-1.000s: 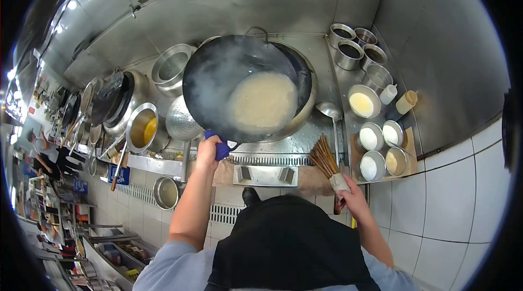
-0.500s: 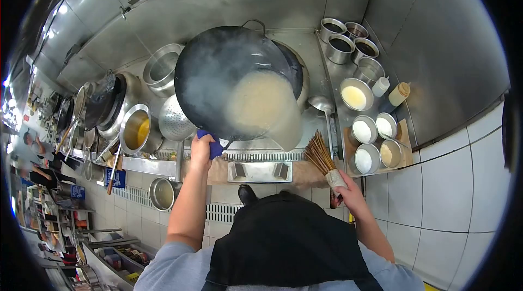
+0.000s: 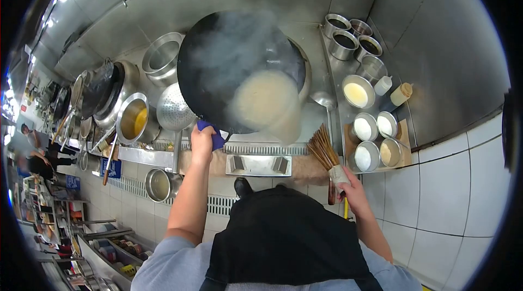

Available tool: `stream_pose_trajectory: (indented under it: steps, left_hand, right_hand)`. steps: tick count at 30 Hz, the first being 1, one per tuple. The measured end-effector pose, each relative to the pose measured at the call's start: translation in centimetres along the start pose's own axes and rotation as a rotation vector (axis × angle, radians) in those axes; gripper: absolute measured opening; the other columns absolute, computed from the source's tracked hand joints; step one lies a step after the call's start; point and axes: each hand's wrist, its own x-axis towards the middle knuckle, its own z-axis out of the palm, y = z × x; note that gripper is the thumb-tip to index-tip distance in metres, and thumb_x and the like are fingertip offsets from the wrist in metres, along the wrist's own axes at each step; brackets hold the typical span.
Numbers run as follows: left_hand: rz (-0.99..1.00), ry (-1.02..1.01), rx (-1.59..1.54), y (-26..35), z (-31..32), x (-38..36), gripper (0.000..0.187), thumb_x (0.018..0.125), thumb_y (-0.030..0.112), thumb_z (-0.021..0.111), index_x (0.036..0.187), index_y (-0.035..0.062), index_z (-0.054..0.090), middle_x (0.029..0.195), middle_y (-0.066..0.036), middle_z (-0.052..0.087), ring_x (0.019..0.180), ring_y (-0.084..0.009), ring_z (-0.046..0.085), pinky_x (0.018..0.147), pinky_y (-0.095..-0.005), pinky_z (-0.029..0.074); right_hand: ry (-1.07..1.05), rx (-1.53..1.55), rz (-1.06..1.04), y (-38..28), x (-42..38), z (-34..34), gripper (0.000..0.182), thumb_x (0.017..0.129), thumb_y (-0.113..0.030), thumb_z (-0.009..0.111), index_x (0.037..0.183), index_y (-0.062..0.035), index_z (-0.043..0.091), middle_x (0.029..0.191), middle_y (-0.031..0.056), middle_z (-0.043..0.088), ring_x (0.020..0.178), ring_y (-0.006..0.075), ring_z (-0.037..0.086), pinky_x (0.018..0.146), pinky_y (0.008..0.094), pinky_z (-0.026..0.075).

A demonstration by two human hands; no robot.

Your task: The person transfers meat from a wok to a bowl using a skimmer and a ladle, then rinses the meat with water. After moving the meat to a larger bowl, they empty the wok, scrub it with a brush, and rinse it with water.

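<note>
A large black wok (image 3: 204, 73) is tilted over the stove, steaming, with cloudy pale liquid (image 3: 267, 100) in it and pouring over its near right edge. My left hand (image 3: 202, 144) grips the wok's near edge through a purple cloth (image 3: 216, 137). My right hand (image 3: 352, 188) is closed around the wrapped end of a bamboo brush (image 3: 325, 152), whose bristles point up and left, apart from the wok. A ladle (image 3: 323, 100) lies on the steel surface above the brush.
Metal cups of dark liquid (image 3: 343, 44), bowls of white powder (image 3: 365, 127) and squeeze bottles (image 3: 401, 94) stand at right. At left are a perforated skimmer (image 3: 174, 108), a pot with yellow liquid (image 3: 133, 121) and other woks (image 3: 101, 95). People (image 3: 41, 149) stand far left.
The wok has risen and tipped a little more toward the right, its handle at the top no longer showing. My right hand and the brush have barely moved.
</note>
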Motion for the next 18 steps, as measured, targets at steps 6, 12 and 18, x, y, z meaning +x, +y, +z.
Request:
stream_pose_trajectory:
  steps: [6,12,18]
  left_hand:
    - [0.034,0.037,0.004,0.0,0.3,-0.2,0.014,0.068,0.004,0.054,0.081,0.0010,0.056,0.074,-0.004,0.055,0.067,-0.0146,0.052,0.061,-0.0275,0.043]
    - [0.117,0.036,0.020,-0.7,0.2,-0.3,0.016,0.069,0.005,0.055,0.083,-0.0009,0.057,0.074,-0.005,0.057,0.067,-0.0149,0.053,0.063,-0.0280,0.045]
    - [0.263,0.044,0.149,-1.4,0.2,-1.0,0.021,0.071,0.007,0.055,0.088,-0.0042,0.057,0.077,-0.007,0.060,0.071,-0.0163,0.056,0.067,-0.0301,0.047]
  right_hand:
    - [0.018,-0.014,0.008,-1.1,-0.4,0.2,0.065,0.083,-0.004,0.055,0.145,-0.0064,0.035,0.100,0.0084,0.062,0.061,0.0135,0.056,0.052,0.0268,0.048]
    - [0.004,0.048,-0.143,-4.8,-0.5,0.4,0.065,0.083,-0.001,0.053,0.145,-0.0064,0.035,0.105,0.0089,0.061,0.062,0.0139,0.056,0.052,0.0272,0.048]
    - [-0.143,0.094,-0.350,-12.4,5.9,4.2,0.065,0.083,-0.002,0.053,0.145,-0.0067,0.035,0.107,0.0109,0.060,0.063,0.0156,0.057,0.051,0.0280,0.047]
